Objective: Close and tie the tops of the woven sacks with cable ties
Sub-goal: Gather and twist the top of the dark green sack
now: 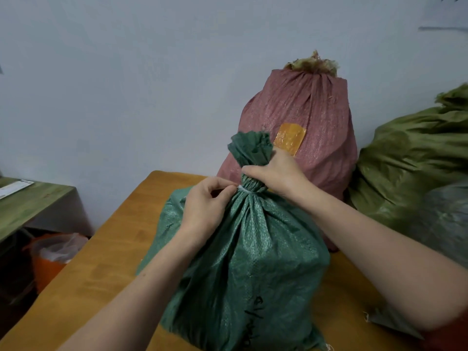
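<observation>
A dark green woven sack (253, 249) stands upright on the wooden table (101, 262), its top gathered into a neck with a ruffled tuft above. A thin white cable tie (247, 191) circles that neck. My right hand (276, 173) grips the gathered neck just above the tie. My left hand (205, 203) sits at the left side of the neck, thumb and fingers pinching the end of the cable tie.
Behind the green sack stands a red woven sack (316, 110) with a closed top and an orange tape patch. Olive green sacks (410, 160) pile up at the right. A green bench (30, 201) and an orange bin (48, 259) lie at the left, below a pale wall.
</observation>
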